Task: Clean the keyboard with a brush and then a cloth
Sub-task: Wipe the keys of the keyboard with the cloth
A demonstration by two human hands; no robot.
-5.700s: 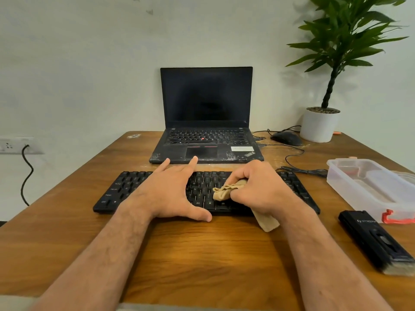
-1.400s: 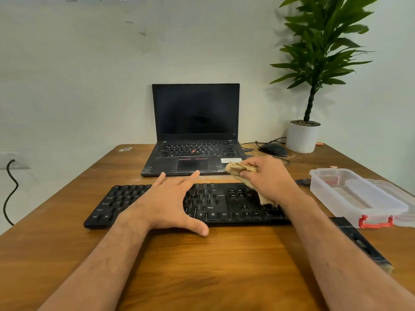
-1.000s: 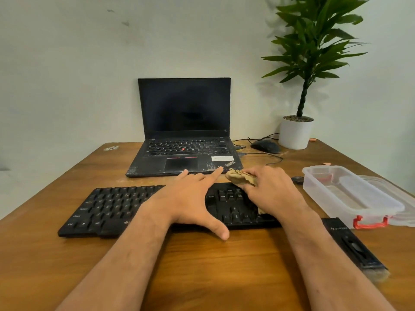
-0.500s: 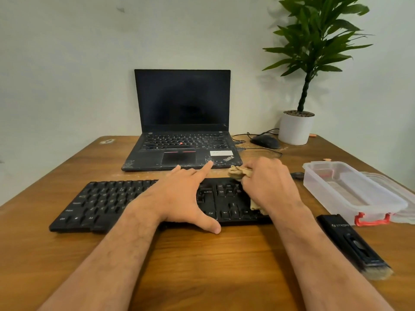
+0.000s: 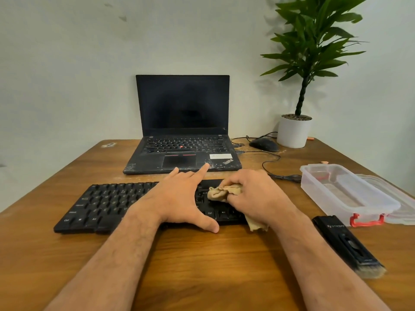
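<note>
Since the earlier frame, the right hand (image 5: 253, 196) had drawn the cloth (image 5: 221, 192) back from the far edge onto the keys at the right of the keyboard (image 5: 105, 205). Cloth was bunched and gripped tight in that hand, a loose tail hanging past the near edge. Left hand (image 5: 179, 198) lay flat and spread, holding nothing, pinning the keyboard mid-span. Brush (image 5: 348, 244) lay set aside to the right, near the tub (image 5: 345, 194). Recommendation: keep the brace firm, wipe in short row-wise strokes with light pressure, and then cover the unwiped left keys.
</note>
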